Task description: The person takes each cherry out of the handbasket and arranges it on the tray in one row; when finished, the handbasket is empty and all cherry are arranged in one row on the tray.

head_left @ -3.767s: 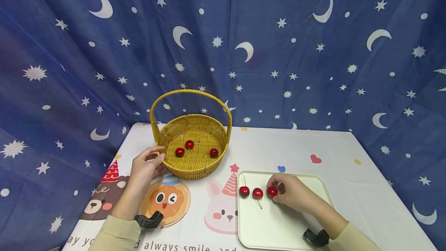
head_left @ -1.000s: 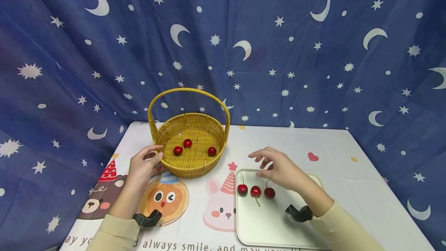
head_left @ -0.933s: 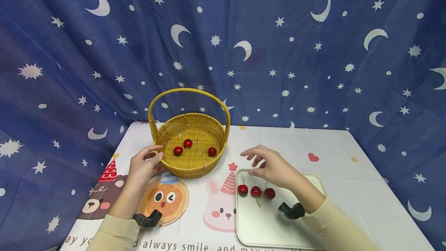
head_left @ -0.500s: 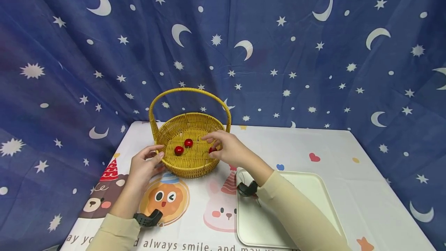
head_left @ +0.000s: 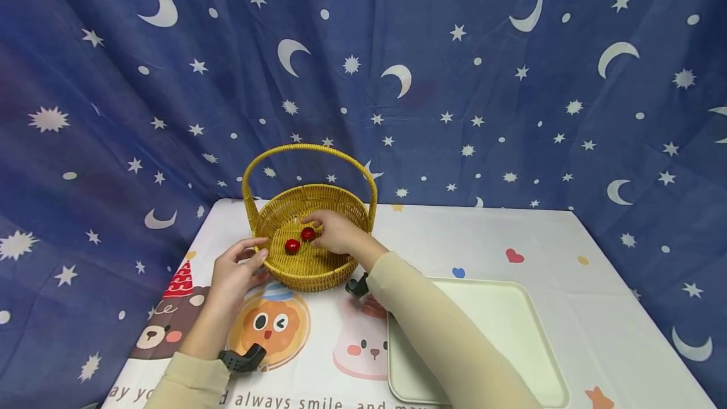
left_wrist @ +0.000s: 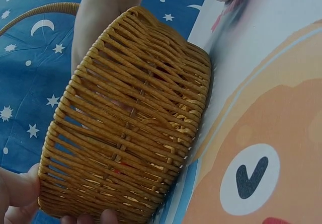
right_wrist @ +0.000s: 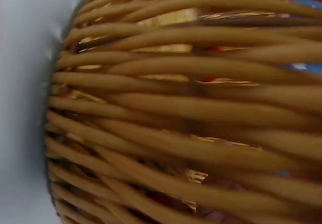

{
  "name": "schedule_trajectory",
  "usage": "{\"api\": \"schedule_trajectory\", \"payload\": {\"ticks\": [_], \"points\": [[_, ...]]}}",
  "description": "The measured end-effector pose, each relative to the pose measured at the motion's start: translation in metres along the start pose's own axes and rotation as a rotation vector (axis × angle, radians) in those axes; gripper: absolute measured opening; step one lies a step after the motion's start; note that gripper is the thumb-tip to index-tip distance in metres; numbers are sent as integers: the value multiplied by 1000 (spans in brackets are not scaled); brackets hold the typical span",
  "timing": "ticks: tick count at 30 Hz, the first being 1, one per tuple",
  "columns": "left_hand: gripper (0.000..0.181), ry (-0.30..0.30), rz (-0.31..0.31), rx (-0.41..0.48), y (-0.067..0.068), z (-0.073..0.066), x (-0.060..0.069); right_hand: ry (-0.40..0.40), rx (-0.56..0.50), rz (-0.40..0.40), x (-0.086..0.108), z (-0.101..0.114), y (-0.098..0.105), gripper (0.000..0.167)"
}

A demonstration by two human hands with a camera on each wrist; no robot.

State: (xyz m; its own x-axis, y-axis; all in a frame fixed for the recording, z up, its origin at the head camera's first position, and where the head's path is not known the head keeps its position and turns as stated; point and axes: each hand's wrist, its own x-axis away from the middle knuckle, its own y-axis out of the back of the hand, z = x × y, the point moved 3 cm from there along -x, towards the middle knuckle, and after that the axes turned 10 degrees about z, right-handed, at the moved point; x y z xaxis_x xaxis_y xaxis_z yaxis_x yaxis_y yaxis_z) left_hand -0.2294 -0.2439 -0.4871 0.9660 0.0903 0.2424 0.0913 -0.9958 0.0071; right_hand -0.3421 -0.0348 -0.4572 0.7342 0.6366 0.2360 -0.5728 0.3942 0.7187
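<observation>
A yellow wicker basket (head_left: 309, 279) with a tall handle stands at the back left of the table. My left hand (head_left: 235, 270) grips its left rim; the left wrist view shows the thumb (left_wrist: 22, 186) at the rim and fingertips under the woven side. My right hand (head_left: 335, 232) reaches inside over the right rim, finger and thumb spread on either side of a red cherry (head_left: 308, 234). Another cherry (head_left: 292, 246) lies just left of it. The cherry at the basket's right is hidden by the right hand. Basket weave (right_wrist: 201, 103) fills the right wrist view.
A cream tray (head_left: 500, 327) lies at the front right, partly under the right sleeve (head_left: 449, 333), which hides the cherries there. A printed white cloth (head_left: 443, 232) covers the table. Behind hangs a blue curtain (head_left: 431, 106) with stars and moons.
The right hand has left a cherry on the tray, moved left and up into the basket, and now hovers around the cherry there. The left hand has stayed on the rim.
</observation>
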Motion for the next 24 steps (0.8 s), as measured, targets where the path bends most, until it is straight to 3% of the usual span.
{"api": "schedule_trajectory", "payload": {"ticks": [5, 12, 18, 24], "points": [[41, -8, 5, 9, 0, 0, 2, -44, 14, 30, -14, -1, -11, 59], [41, -23, 9, -6, -1, 0, 3, -57, 143, 3, -20, -3, -15, 27], [41, -16, 8, -19, -1, 0, 2, 10, 77, -50, -9, 2, -8, 28], [41, -12, 4, -21, 0, 0, 2, 95, 16, -72, 16, 12, 7, 31]]}}
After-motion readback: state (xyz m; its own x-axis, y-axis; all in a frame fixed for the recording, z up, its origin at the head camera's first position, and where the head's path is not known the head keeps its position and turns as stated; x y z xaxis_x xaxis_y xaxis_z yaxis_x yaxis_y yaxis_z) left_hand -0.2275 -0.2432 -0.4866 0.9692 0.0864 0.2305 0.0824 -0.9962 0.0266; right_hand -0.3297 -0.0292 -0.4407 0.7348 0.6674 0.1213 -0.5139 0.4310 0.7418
